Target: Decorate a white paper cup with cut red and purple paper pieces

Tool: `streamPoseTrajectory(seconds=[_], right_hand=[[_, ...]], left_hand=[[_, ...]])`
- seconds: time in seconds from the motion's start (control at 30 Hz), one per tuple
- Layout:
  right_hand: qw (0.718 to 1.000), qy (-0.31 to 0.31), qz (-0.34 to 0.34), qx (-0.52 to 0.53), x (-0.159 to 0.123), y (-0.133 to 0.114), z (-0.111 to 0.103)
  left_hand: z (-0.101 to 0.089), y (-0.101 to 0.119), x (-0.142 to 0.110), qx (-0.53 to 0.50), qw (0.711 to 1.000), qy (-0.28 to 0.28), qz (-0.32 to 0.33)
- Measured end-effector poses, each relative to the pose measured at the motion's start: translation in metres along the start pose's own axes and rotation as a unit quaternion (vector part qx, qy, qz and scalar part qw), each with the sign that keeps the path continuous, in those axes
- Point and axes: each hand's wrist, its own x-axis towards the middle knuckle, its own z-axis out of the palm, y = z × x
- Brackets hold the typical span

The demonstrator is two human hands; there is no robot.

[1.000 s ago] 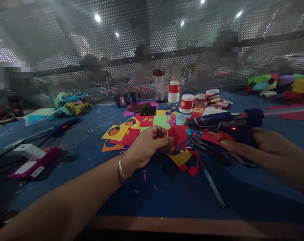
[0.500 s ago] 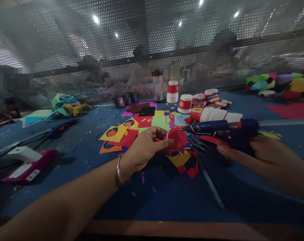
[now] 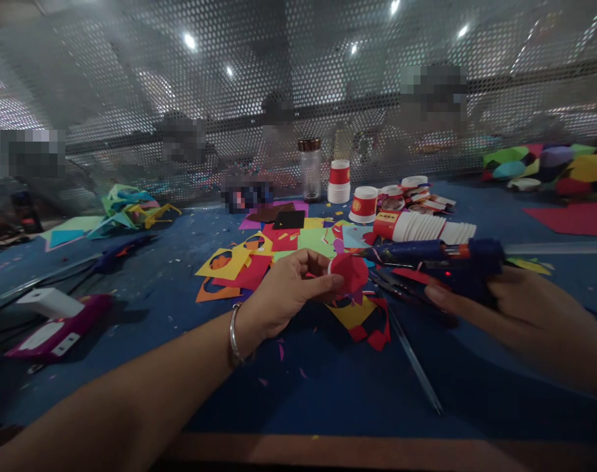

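Between thumb and fingers, my left hand (image 3: 298, 278) pinches a round red paper disc (image 3: 350, 274) above the table's middle. A white edge shows at the disc's left side. My right hand (image 3: 515, 301) grips a dark blue hot glue gun (image 3: 436, 254) with a small red light lit. The gun's nozzle points left and lies at the disc's upper right edge; whether it touches cannot be made out. Below the gun are dark-handled scissors (image 3: 401, 288), partly hidden, and a clear glue stick (image 3: 419, 367). Yellow and red paper scraps (image 3: 352, 314) lie under the disc.
Cut coloured paper (image 3: 229, 262) spreads behind my left hand. Paper cups (image 3: 365, 204), some stacked and one stack lying down, stand near a clear bottle (image 3: 310, 174). At left are a magenta power strip (image 3: 65, 328) and another glue gun (image 3: 124, 252). A perforated metal screen (image 3: 229, 98) rises behind.
The glue gun has shifted very slightly left and down at its back end. My left hand and the red disc have stayed almost in place.
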Motion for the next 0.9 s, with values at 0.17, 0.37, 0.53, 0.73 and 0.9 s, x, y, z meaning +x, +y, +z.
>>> streamPoseTrajectory(seconds=[0.17, 0.37, 0.53, 0.73, 0.9], right_hand=[[1.000, 0.021, -0.022, 0.008, -0.0017, 0.0049, 0.0014], [1.000, 0.014, -0.006, 0.015, -0.0018, 0.0059, 0.0029], [1.000, -0.002, 0.013, 0.021, -0.0003, 0.0023, 0.0027], [0.999, 0.011, 0.011, 0.042, -0.0017, 0.0004, 0.0012], [0.998, 0.036, -0.005, 0.058, -0.0052, 0.0034, 0.0030]], left_hand=[[0.0006, 0.0002, 0.0003, 0.000, 1.000, 0.002, 0.000], [0.0010, 0.0014, -0.0002, 0.000, 1.000, -0.001, -0.003], [0.0007, 0.0002, 0.0008, -0.014, 1.000, 0.004, -0.001], [0.0018, 0.0006, -0.0001, -0.015, 1.000, 0.017, -0.003], [0.0032, 0.0024, -0.0013, -0.018, 1.000, 0.021, -0.002]])
